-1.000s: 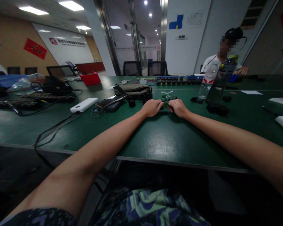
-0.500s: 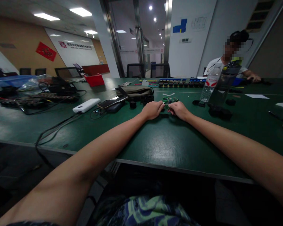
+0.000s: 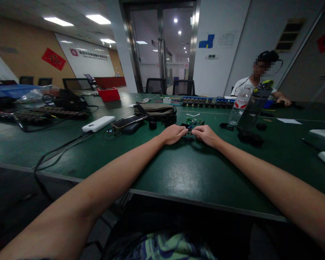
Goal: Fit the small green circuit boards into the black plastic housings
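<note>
Our left hand [image 3: 174,134] and right hand [image 3: 206,136] pinch a small part [image 3: 190,129] between them, in from the near edge of the counter [image 3: 178,173]; a green circuit board [image 3: 190,121] lies just beyond.

Near edge: tabletop [image 3: 184,177] passable between forearms [image 3: 132,169].
Beyond left hand [image 3: 173,134]: bag [image 3: 155,110].
Beyond right hand [image 3: 204,134]: circuit boards [image 3: 191,121].
Toward left edge: phone [image 3: 129,121], white device [image 3: 99,124].
Toward right edge: 2 bottles [image 3: 238,110].

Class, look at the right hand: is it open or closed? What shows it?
Closed: the right hand curls inward, its fingertips gathered at a small part too tiny to identify.
</note>
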`<act>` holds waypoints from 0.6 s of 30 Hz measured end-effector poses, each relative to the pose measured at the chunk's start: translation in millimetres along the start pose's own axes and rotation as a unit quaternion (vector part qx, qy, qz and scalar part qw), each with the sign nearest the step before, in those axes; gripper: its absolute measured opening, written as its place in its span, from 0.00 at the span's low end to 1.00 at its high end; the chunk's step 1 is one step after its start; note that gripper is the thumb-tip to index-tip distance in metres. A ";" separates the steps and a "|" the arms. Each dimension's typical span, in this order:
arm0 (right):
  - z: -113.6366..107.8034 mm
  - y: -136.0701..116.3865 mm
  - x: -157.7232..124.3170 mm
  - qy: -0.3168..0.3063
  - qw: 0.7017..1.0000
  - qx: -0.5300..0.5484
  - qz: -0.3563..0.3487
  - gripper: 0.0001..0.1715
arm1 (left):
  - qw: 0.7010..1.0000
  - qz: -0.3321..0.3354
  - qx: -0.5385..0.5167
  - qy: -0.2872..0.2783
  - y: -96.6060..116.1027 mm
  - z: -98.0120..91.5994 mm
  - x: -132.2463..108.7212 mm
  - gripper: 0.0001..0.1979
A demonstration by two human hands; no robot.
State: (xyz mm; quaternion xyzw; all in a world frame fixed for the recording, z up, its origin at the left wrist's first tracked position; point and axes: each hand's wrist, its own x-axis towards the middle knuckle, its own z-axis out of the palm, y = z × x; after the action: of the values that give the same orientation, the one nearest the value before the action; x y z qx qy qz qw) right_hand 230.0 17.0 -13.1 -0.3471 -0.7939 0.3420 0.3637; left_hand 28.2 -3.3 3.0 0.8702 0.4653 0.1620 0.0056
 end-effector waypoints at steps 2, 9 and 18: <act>-1.5 0.6 0.5 -0.014 1.000 -0.014 -0.011 0.19 | 1.000 -0.001 -0.005 0.000 0.3 -0.3 0.1 0.22; -5.0 6.1 -0.5 -0.011 0.998 -0.036 -0.044 0.20 | 0.998 0.019 0.042 -0.030 2.2 -7.0 -1.6 0.20; -5.7 1.4 -4.4 -0.016 0.989 -0.130 -0.066 0.17 | 0.997 0.023 0.057 -0.045 -0.5 -6.5 0.4 0.21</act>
State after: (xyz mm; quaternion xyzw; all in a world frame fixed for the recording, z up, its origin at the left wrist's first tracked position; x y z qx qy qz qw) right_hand 237.2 15.8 -12.9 -0.3328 -0.8584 0.2173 0.3244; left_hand 26.1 -3.6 9.1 0.8859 0.4531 0.0959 -0.0264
